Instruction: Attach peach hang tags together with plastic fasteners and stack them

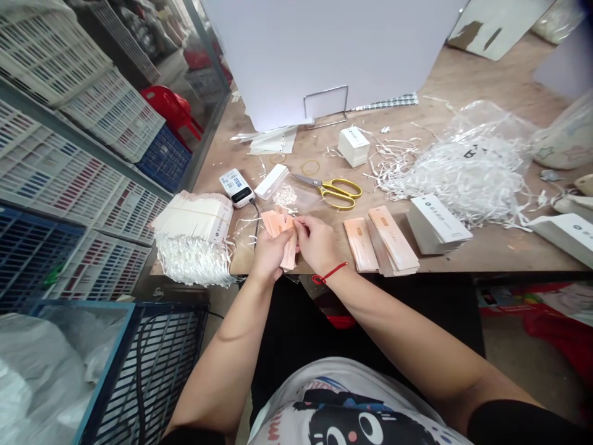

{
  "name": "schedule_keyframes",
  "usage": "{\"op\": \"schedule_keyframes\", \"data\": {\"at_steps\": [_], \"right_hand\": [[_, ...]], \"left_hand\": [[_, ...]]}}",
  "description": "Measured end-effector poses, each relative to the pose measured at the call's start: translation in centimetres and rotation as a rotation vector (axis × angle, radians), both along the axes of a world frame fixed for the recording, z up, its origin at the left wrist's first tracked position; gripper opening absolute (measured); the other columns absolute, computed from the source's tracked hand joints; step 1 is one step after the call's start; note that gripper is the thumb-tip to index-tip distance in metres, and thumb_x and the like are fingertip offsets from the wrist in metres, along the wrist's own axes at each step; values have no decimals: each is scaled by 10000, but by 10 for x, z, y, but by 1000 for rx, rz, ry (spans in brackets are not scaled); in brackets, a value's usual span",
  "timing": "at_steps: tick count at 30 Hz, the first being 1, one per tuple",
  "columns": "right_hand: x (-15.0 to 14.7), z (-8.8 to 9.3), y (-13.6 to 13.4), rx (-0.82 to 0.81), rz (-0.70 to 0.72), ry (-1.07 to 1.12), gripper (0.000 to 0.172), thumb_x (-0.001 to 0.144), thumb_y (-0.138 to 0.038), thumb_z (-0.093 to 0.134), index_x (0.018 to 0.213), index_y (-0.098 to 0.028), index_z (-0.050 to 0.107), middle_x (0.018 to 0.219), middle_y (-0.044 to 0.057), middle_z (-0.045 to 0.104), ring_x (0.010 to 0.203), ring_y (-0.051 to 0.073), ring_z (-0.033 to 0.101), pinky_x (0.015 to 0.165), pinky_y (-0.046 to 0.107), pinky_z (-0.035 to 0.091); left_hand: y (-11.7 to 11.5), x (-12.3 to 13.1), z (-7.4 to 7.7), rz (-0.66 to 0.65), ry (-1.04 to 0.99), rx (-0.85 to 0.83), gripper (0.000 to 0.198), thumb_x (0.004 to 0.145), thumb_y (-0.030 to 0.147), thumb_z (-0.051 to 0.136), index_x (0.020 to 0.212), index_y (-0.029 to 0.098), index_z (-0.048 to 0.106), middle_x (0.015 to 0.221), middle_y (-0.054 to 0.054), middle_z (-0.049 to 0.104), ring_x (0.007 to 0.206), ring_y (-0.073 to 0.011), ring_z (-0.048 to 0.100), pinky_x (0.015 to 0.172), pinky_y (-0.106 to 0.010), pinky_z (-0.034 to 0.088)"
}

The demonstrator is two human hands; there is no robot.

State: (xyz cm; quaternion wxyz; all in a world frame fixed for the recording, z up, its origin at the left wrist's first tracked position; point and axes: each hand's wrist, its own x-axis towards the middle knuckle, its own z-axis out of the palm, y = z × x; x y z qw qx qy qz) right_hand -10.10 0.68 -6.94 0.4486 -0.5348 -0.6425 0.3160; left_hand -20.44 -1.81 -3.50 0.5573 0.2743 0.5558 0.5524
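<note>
My left hand [271,252] is closed around a small fan of pink paper tags [279,230] held at the near edge of the wooden table [463,80]. My right hand [317,241], with a red cord on its wrist, pinches the top of the same tags with thumb and fingers. Two stacks of pink tags [382,244] lie just right of my hands. A stack of white tags [439,222] sits further right. A bundle of white tags with strings [194,232] rests at the table's left corner.
Yellow-handled scissors [336,190], a small white device with a cable [237,187], rubber bands [310,167], a white box [353,146] and a heap of white string in plastic [467,164] lie on the table. White and blue crates [69,142] stand left; a blue basket [139,364] below.
</note>
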Motion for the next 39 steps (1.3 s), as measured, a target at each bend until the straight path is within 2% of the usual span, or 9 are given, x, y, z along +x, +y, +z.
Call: {"op": "schedule_keyframes", "data": {"at_steps": [6,13,16,20,22,26,31,39], "right_hand": [[2,-1,0,44,34,35,221,961,-217,504,991,-241,722,1031,36,762,986,208,693,909,341,520],[0,1,-1,40,83,-54,239,965,-194,457,1013,-223,690,1041,70,746,1011,238,678,930,375,509],[2,0,0,9,91,0,219,977,-215,434,1013,-228,650,1012,59,734,954,230,688,885,376,527],[4,-4,1,-94,79,224,212,991,-236,407,1129,-258,566,976,21,720,790,182,709,737,328,564],[4,-5,2,-102,84,283,194,980,-227,435,1124,-264,560,981,13,726,804,171,721,735,310,569],[3,-4,2,-50,103,249,209,912,-149,531,1080,-254,596,1020,24,755,938,186,728,848,340,570],[3,-2,1,-29,80,173,229,887,-91,549,1031,-242,643,990,22,769,900,191,734,824,347,576],[2,-4,1,-14,82,145,219,897,-115,566,1020,-241,697,997,33,774,893,208,736,838,370,582]], "left_hand": [[-2,-7,1,-43,-79,-45,370,732,155,751,1077,137,620,734,-15,701,513,-125,634,508,-227,533],[-5,-13,1,-38,71,-22,369,748,190,774,1090,135,646,751,-15,707,534,-133,655,507,-230,555],[-6,-15,1,-81,-2,-49,422,762,190,767,1153,132,619,702,-5,699,465,-119,620,468,-217,537],[-7,-19,3,-102,-69,-75,482,759,173,772,1203,122,592,713,-27,719,435,-119,615,449,-209,526],[-7,-21,3,-119,-72,-100,458,775,174,760,1198,115,594,698,-29,717,419,-114,605,445,-203,522],[-7,-25,3,-150,-66,-157,337,811,189,728,1119,97,628,646,-33,698,424,-115,607,447,-192,515],[-7,-25,1,-141,-38,-164,274,822,196,716,1071,102,650,670,-46,708,431,-114,612,450,-195,513],[-6,-24,-3,-103,-19,-177,246,816,189,702,1039,94,658,726,-74,728,476,-129,637,451,-200,520]]}}
